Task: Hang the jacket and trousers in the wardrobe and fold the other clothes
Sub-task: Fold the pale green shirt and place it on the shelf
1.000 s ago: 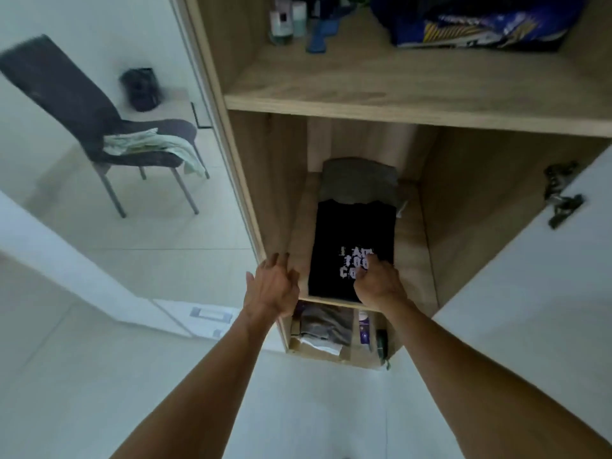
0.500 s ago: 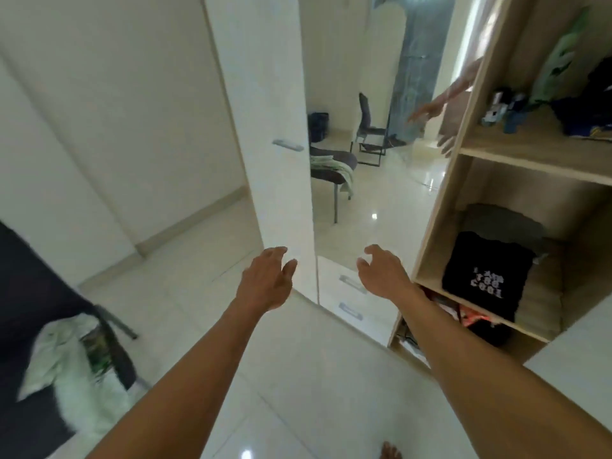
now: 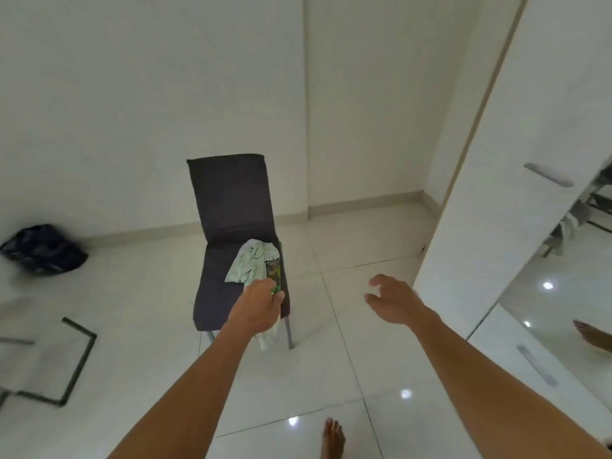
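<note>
head view, left hand (image 3: pixel 256 306): reaching onto the pale green garment (image 3: pixel 254 265); fingers curl down out of sight behind the knuckles, so probably gripping the cloth, can't tell for sure.
head view, right hand (image 3: pixel 395 301): in the air, right of the left hand and well apart from it, fingers spread and relaxed, holding nothing; floor tiles behind it.
garment: crumpled on the seat of the dark chair (image 3: pixel 233 240), just beyond and under the left hand; a printed panel reads "NEV…", rest cut off by folds. One end hangs off the front seat edge below the left wrist; middle part hidden by the hand.
chair: legs mostly hidden by the left forearm, one right leg visible.
wardrobe door (image 3: pixel 516 180): white, right of the right hand; handle visible, top cut off by the frame.
mirror (image 3: pixel 569 279): far right, shows a partial chair reflection and a foot, blurred.
dark bag (image 3: pixel 43 248): on the floor, far left of the left hand, smeared, type unclear.
bare foot (image 3: pixel 332 438): bottom edge, cut off.
</note>
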